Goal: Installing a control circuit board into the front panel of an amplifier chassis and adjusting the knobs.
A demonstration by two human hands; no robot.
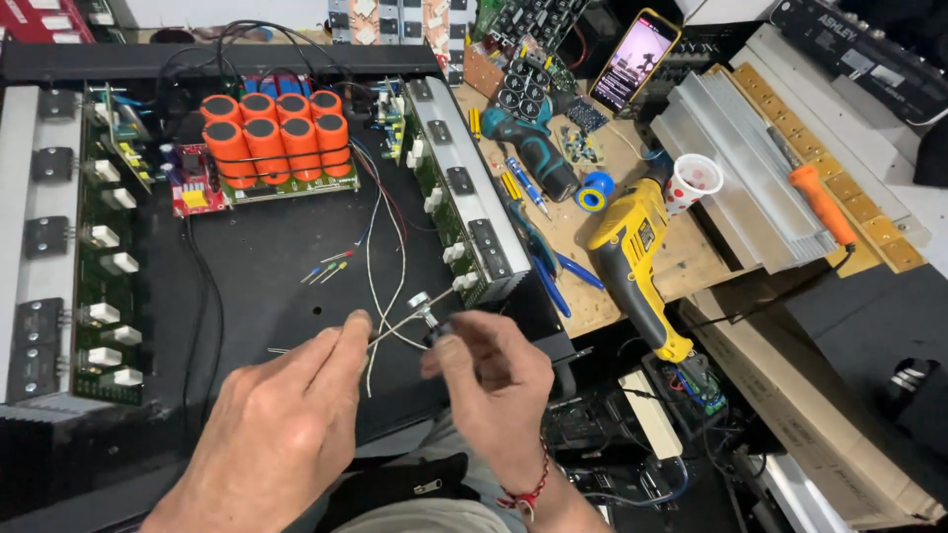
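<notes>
My left hand [286, 415] pinches a thin grey wire [387, 334] between thumb and forefinger, low over the open black chassis [267, 266]. Just to its right, my right hand [489, 380] grips a small round metal-capped part [423, 308] at the end of that wire. The wire loops up across the chassis floor toward the right circuit board [434, 168]. A cluster of orange cylindrical capacitors [276, 133] stands on a board at the back of the chassis. Three small coloured LEDs [328, 268] lie loose on the chassis floor.
A yellow power drill [632, 262] and a teal drill [528, 138] lie on the wooden bench to the right, with blue-handled pliers [553, 266], a tape roll [593, 192], a paper cup [693, 181], a lit phone [635, 59], an aluminium heat sink [736, 163] and an orange-handled tool [822, 202].
</notes>
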